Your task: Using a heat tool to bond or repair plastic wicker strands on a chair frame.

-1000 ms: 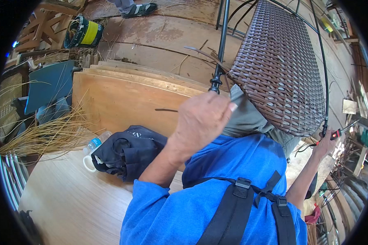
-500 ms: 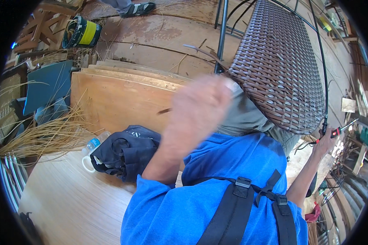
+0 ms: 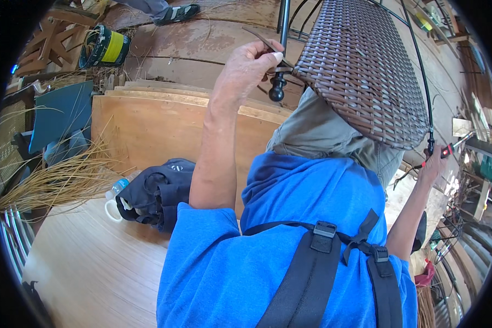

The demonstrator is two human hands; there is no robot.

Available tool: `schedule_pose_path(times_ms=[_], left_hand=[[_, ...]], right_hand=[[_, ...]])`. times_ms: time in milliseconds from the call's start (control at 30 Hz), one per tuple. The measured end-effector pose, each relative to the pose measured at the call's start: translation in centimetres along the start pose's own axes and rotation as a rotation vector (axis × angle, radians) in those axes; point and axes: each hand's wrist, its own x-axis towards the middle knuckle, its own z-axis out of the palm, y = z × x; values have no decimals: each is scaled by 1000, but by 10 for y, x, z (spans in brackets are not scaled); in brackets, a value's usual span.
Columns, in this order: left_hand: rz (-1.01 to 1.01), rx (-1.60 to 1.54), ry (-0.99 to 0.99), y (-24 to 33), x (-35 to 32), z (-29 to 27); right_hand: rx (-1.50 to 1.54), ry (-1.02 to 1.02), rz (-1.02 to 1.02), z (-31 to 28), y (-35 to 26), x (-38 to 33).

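Note:
A dark brown woven seat (image 3: 366, 71) on a black metal frame extends out from my lap. By its left corner, my left hand (image 3: 245, 71) pinches a flat brown weaving strip (image 3: 261, 37) between thumb and fingers. The strip runs to the black metal post (image 3: 283, 33), just above its rounded black end (image 3: 277, 88). My right hand (image 3: 434, 164) is at the seat's right corner, closed around a tool with a red-and-black handle (image 3: 447, 150) and a bare metal shaft. Its exact kind is unclear. That hand is also against the frame's right rod (image 3: 429, 117).
Left of me, a light wood surface (image 3: 93, 262) holds a dark blue cloth bundle (image 3: 164, 188), a plastic bottle (image 3: 117, 188) and a bunch of cane strands (image 3: 65, 177). Beyond stand wooden boards (image 3: 164, 126) and a black-and-yellow bucket (image 3: 105, 47). Another person's shoe (image 3: 177, 13) shows at the top.
My left hand has moved up and away from me to the post and now grips the strip. The seat sits slightly higher and further left in view. My right hand still holds the tool.

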Motion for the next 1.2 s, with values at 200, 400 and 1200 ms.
schedule_pose_path(times_ms=[200,400,1200], left_hand=[[96,233,42,0,-7,3],[-88,55,-50,-14,4,0],[364,121,239,-34,1,28]], right_hand=[[24,38,-2,8,8,6],[-45,85,-30,7,13,10],[-46,200,-93,19,23,8]])
